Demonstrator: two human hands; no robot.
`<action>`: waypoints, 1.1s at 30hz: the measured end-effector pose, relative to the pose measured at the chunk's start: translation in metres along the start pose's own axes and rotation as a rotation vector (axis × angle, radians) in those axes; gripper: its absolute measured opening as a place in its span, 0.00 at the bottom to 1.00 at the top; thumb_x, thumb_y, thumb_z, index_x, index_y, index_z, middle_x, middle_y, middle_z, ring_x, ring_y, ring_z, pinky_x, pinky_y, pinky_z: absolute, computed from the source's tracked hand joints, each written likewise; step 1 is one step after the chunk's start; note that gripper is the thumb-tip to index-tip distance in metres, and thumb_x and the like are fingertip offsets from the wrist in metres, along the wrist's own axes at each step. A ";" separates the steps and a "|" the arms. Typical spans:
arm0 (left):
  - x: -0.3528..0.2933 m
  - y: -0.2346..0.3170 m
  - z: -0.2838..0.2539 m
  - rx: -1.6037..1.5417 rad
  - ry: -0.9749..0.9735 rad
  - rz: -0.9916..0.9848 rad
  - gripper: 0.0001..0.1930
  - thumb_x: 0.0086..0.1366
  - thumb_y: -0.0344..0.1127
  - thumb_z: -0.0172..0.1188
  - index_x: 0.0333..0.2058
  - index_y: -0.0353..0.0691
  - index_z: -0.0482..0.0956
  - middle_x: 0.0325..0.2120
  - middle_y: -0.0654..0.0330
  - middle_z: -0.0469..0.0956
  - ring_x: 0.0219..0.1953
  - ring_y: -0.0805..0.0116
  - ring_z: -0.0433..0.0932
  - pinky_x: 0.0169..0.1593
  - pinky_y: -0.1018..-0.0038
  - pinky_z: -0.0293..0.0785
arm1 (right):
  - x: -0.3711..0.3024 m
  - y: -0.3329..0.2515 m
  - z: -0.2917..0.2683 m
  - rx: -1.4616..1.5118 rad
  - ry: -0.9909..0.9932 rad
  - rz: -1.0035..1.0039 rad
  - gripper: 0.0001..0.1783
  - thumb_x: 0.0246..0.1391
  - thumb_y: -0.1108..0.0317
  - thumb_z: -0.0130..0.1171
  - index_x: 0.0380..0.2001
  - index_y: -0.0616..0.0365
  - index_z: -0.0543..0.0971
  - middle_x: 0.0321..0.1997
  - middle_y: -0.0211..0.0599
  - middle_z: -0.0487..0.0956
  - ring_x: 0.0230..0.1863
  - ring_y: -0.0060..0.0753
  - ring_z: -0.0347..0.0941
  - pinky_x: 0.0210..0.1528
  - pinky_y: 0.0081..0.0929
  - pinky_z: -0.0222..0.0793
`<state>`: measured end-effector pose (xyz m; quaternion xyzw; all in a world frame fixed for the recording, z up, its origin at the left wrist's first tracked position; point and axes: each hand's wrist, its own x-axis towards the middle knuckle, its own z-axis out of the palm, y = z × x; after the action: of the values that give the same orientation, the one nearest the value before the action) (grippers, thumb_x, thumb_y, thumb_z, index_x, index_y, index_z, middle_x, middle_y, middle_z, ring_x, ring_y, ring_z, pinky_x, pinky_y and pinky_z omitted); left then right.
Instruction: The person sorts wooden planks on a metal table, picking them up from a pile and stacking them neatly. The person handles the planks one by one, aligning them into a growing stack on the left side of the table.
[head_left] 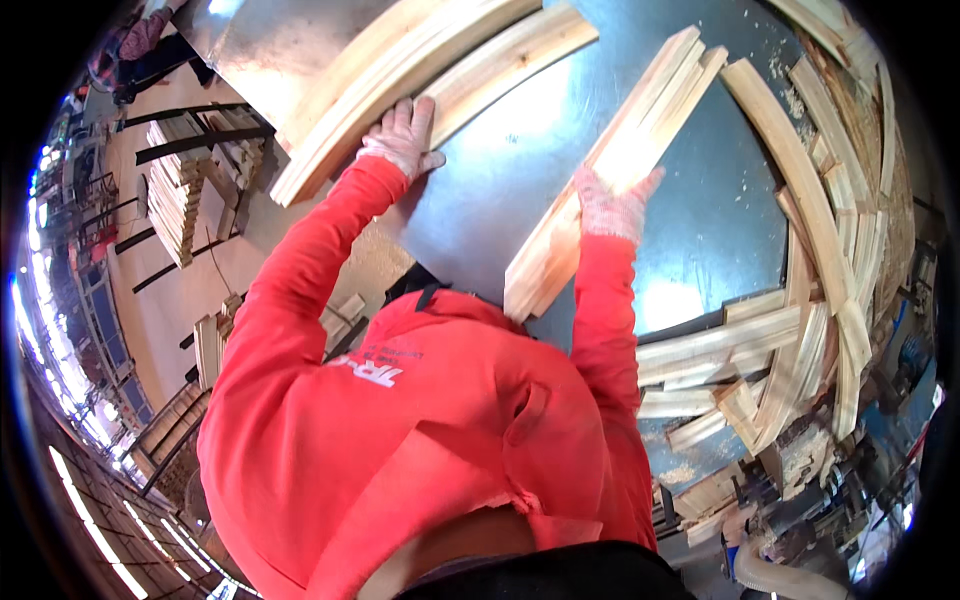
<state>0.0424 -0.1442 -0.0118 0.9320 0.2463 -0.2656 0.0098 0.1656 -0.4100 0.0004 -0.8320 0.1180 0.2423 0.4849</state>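
Both my hands wear pale work gloves. My left hand (402,140) lies with fingers stretched out over the near end of a light wooden board (510,68), its thumb apart to the right. Just left of it, longer boards (390,75) lie side by side. My right hand (615,205) is closed around a pair of wooden strips (640,130) lying together at a slant, their near end close to my chest. Glare and the strips hide part of its fingers.
Beneath the boards is a shiny metal table (500,190). Loose wooden pieces (800,230) lie heaped along its right side, with sawdust among them. Stacked boards (175,190) stand on a rack at the left. Another person (140,45) is at the far left; machinery (800,535) stands lower right.
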 end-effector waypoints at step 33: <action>0.093 -0.218 -0.036 -0.374 0.363 0.095 0.48 0.60 0.53 0.59 0.68 0.34 0.43 0.65 0.41 0.55 0.64 0.45 0.60 0.64 0.62 0.60 | 0.036 -0.103 0.182 -0.476 -0.707 -0.798 0.53 0.44 0.44 0.62 0.66 0.66 0.54 0.70 0.63 0.52 0.69 0.62 0.51 0.70 0.48 0.49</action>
<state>0.0278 0.0951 -0.0028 0.9569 0.2449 -0.0432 0.1500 0.1881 -0.1996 -0.0163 -0.7668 -0.4312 0.3240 0.3481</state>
